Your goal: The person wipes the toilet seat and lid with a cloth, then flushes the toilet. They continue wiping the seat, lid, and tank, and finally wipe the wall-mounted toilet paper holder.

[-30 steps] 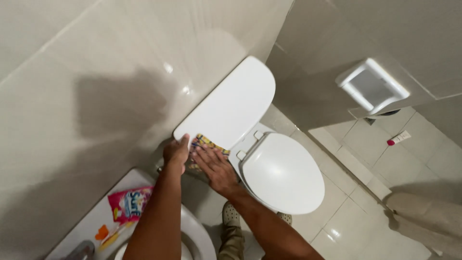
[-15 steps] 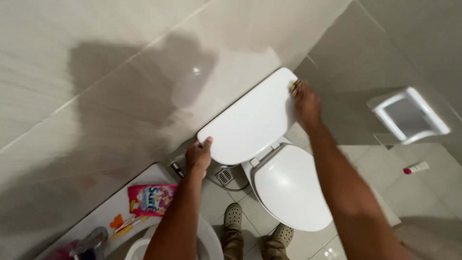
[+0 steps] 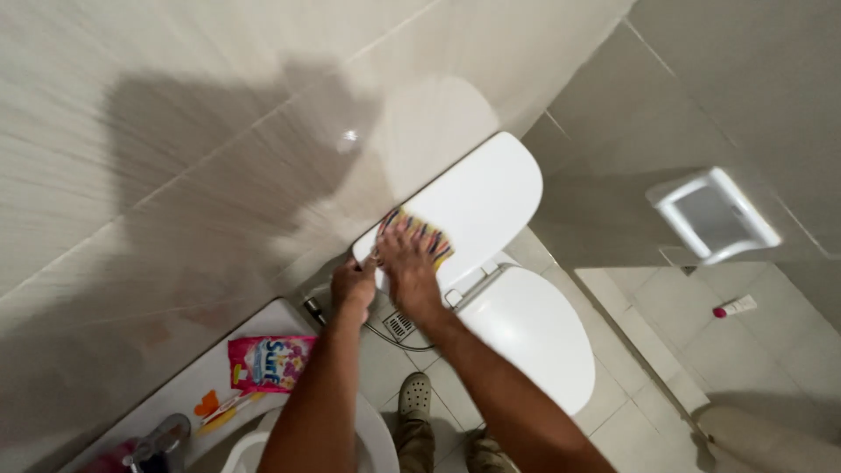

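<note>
Two hands on one white cistern lid (image 3: 464, 206): right hand (image 3: 412, 263) spread flat, pressing one striped cloth (image 3: 420, 232) at near-left end; left hand (image 3: 353, 289) apparently clenched on lid edge. One pink sachet (image 3: 265, 362) on counter (image 3: 188, 394), near left.

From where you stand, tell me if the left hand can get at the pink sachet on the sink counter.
Probably yes. The left hand rests at the tank lid's corner, and the sachet lies just below it on the counter, with nothing between them.

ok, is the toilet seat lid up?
No, the seat lid lies closed over the bowl, while the right hand presses a striped cloth on the tank lid.
</note>
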